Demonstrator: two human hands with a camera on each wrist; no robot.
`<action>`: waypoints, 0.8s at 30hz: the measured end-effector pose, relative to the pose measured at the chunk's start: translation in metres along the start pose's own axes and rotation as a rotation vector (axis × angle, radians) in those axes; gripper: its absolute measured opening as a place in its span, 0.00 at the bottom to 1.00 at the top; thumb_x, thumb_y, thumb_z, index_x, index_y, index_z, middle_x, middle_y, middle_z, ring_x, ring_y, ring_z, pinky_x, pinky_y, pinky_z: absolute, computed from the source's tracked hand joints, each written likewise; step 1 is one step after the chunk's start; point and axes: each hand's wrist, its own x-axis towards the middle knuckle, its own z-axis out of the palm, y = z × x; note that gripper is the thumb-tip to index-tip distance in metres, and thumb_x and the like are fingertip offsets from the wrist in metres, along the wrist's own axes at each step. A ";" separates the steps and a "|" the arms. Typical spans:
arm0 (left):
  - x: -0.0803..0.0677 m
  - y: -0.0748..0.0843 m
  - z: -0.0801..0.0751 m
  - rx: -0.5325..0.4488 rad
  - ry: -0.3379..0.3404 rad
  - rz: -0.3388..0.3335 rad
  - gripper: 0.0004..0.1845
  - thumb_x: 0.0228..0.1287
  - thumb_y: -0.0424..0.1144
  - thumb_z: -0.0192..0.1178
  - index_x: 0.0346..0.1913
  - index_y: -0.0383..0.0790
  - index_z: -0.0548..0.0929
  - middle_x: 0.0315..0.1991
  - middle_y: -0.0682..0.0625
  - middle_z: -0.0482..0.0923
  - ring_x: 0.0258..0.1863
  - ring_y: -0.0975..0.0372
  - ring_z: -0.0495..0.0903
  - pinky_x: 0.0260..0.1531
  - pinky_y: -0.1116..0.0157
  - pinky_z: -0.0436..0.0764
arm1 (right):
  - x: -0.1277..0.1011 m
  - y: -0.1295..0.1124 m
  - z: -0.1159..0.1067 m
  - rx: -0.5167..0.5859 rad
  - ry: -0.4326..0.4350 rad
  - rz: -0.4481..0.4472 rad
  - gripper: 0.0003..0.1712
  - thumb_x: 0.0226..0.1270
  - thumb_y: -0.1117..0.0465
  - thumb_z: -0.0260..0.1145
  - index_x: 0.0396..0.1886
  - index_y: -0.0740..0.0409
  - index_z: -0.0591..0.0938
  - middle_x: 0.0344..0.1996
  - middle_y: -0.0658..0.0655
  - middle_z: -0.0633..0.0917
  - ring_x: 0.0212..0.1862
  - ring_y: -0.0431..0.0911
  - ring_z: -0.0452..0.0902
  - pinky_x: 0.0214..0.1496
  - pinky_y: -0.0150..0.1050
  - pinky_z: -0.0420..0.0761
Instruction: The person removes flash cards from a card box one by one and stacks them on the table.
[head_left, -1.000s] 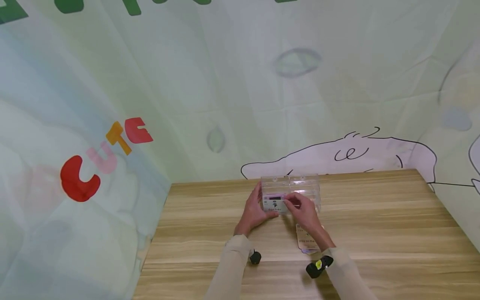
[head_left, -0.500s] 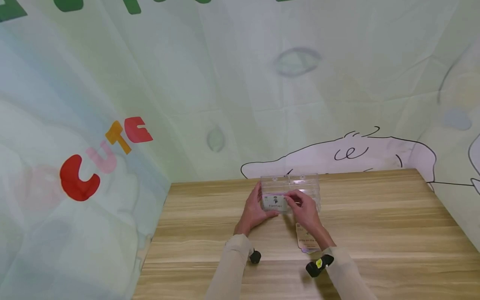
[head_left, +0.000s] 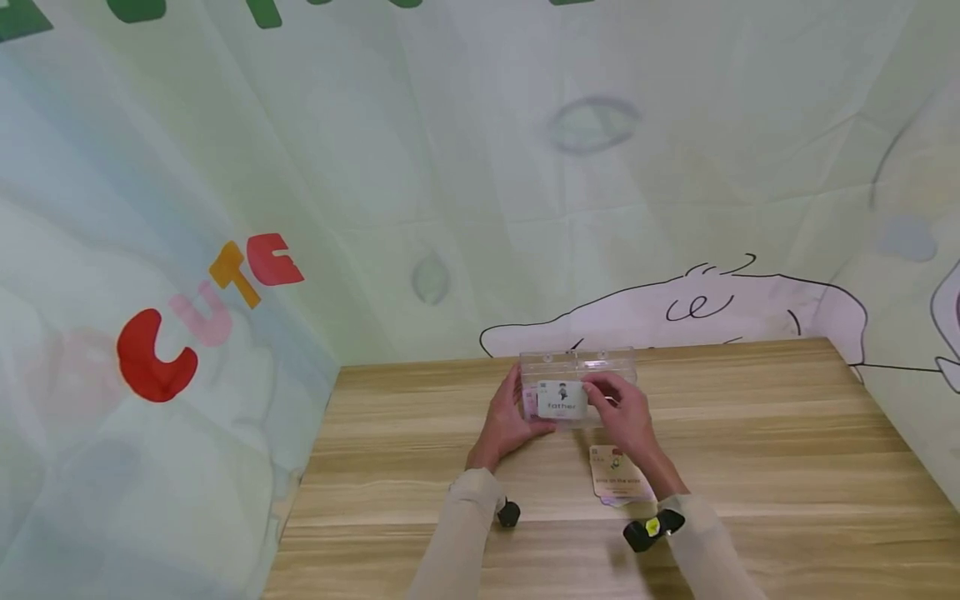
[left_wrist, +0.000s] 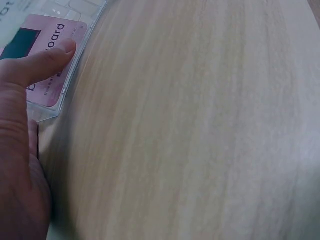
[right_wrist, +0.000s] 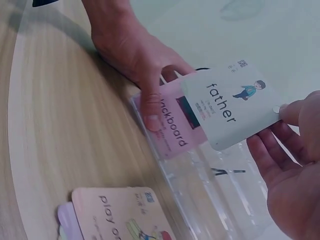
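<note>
A clear plastic card box (head_left: 600, 367) stands on the wooden table (head_left: 750, 450). My left hand (head_left: 504, 425) grips its left end, the thumb (left_wrist: 45, 62) pressing the front wall over a pink "blackboard" card (left_wrist: 50, 75) inside. My right hand (head_left: 628, 421) pinches a white "father" card (head_left: 561, 398) by its right edge and holds it upright just over the box. In the right wrist view the father card (right_wrist: 227, 102) overlaps the pink card (right_wrist: 175, 125) and the box (right_wrist: 210, 200).
A small stack of cards (head_left: 618, 477), topped by a "play on" card (right_wrist: 120, 215), lies flat on the table just in front of the box. A printed fabric backdrop (head_left: 225, 250) closes off the back and left sides.
My right hand has lifted the father card a little up and to the right, from the box's front to over it. The left hand has stayed on the box.
</note>
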 end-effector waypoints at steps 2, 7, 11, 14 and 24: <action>0.000 0.001 0.000 0.010 -0.002 -0.005 0.70 0.44 0.46 0.87 0.84 0.52 0.48 0.78 0.49 0.62 0.76 0.56 0.65 0.74 0.62 0.67 | -0.001 -0.001 -0.004 -0.017 0.005 -0.004 0.10 0.78 0.62 0.64 0.52 0.60 0.85 0.51 0.59 0.86 0.50 0.52 0.84 0.55 0.45 0.88; 0.000 0.002 0.000 0.002 -0.007 -0.031 0.70 0.45 0.45 0.86 0.85 0.54 0.46 0.80 0.51 0.59 0.77 0.58 0.62 0.75 0.64 0.64 | -0.005 -0.002 -0.015 -0.042 -0.004 -0.005 0.10 0.79 0.62 0.64 0.53 0.59 0.85 0.50 0.59 0.86 0.51 0.52 0.84 0.53 0.42 0.88; -0.002 0.004 0.000 0.008 -0.011 -0.040 0.70 0.45 0.47 0.86 0.85 0.56 0.46 0.80 0.53 0.58 0.77 0.59 0.62 0.75 0.63 0.65 | -0.008 0.001 -0.022 -0.056 -0.009 0.000 0.11 0.80 0.61 0.63 0.53 0.59 0.85 0.50 0.59 0.86 0.51 0.53 0.84 0.52 0.37 0.87; -0.003 0.005 0.000 0.010 -0.013 -0.040 0.70 0.45 0.47 0.85 0.85 0.56 0.46 0.80 0.53 0.58 0.76 0.57 0.63 0.75 0.61 0.66 | -0.011 0.004 -0.027 -0.054 -0.008 0.004 0.11 0.80 0.60 0.62 0.53 0.60 0.85 0.49 0.60 0.86 0.50 0.53 0.84 0.49 0.34 0.87; -0.003 0.004 -0.001 0.003 -0.009 -0.057 0.69 0.45 0.45 0.86 0.85 0.51 0.47 0.80 0.49 0.59 0.76 0.54 0.64 0.75 0.59 0.66 | -0.023 0.014 -0.043 -0.068 0.000 0.050 0.13 0.80 0.60 0.63 0.54 0.62 0.85 0.49 0.62 0.86 0.46 0.54 0.83 0.43 0.33 0.88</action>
